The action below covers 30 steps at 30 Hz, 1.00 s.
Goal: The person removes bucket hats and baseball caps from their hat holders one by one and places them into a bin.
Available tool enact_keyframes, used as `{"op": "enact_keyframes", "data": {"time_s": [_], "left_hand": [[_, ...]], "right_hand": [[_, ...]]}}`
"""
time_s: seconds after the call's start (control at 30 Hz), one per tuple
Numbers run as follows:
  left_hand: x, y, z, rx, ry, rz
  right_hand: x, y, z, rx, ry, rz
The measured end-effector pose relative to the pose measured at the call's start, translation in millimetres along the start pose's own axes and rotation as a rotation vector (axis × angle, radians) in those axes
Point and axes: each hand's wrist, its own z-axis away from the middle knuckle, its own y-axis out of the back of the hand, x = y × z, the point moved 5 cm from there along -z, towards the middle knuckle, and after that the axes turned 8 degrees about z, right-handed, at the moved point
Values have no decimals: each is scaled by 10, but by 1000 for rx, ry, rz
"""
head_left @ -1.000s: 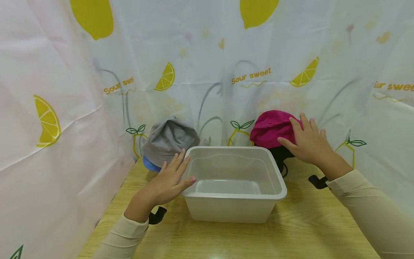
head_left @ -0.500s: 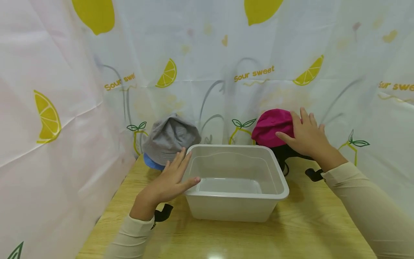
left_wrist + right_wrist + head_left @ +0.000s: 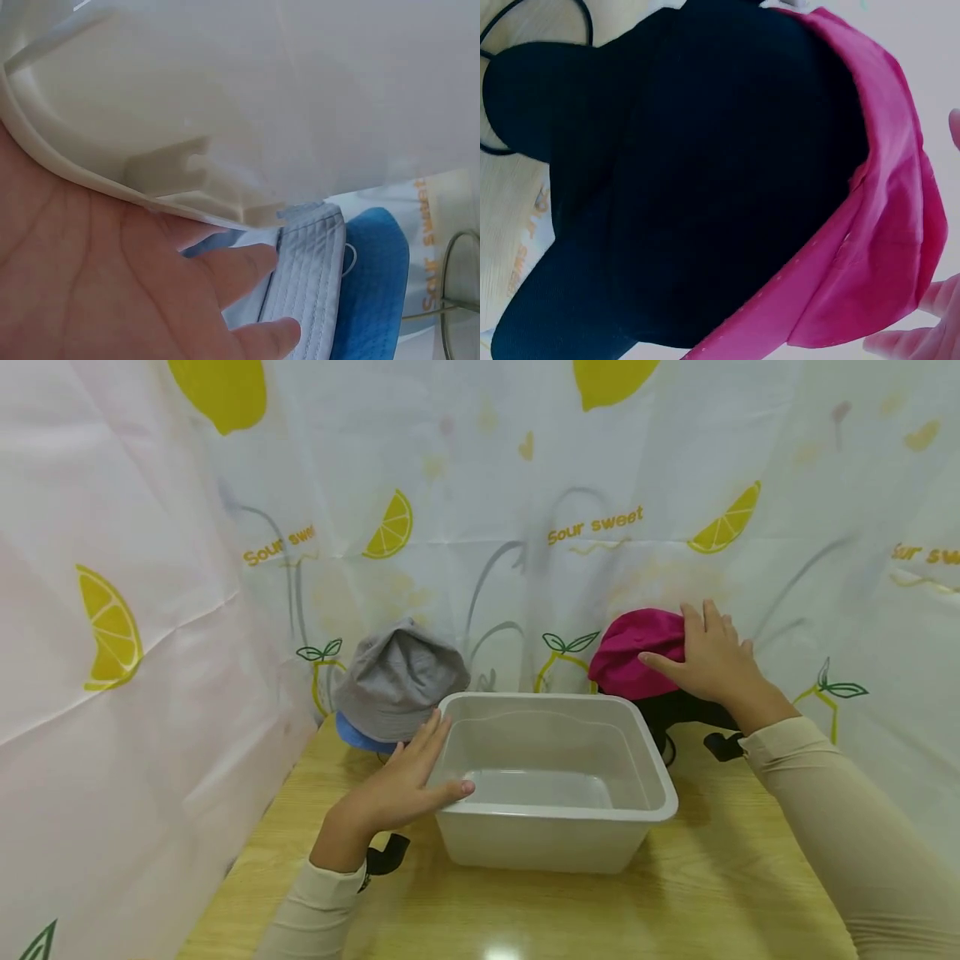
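Observation:
My left hand (image 3: 401, 785) rests against the left rim of a pale plastic basin (image 3: 543, 843), fingers extended; the left wrist view shows the palm (image 3: 112, 277) under that rim. Behind it a grey bucket hat (image 3: 405, 681) sits over a blue hat (image 3: 360, 739). At the back right, my right hand (image 3: 712, 660) lies at the side of a magenta hat (image 3: 630, 652) with its fingers fairly straight. Under the magenta hat is a black cap (image 3: 656, 710), which fills much of the right wrist view; there only some fingertips (image 3: 934, 322) show beside the magenta cloth (image 3: 885, 225).
A thin dark wire loop (image 3: 670, 750) stands below the black cap, and wire (image 3: 446, 262) also shows near the blue hat. The wooden table (image 3: 480, 918) is bordered by a lemon-print curtain (image 3: 450, 485) behind and to the left.
The view has shifted a little. My left hand has moved slightly right onto the basin's rim. My right hand has gone slightly farther back along the magenta hat, and more of the black cap shows.

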Motion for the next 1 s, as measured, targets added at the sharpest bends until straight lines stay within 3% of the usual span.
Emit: {"op": "enact_keyframes", "data": {"time_s": [0.37,0.77,1.0], "left_hand": [[71,-22,30,-13,-2,-36],[52,-13,68,-17,39,-52],[86,-20,63,-33,36,-56]], "right_hand": [[168,-48,-141,-38,-27,16],[145,-42,-166,-12,38,-18],[192,-91,-175,-51,66,-59]]}}
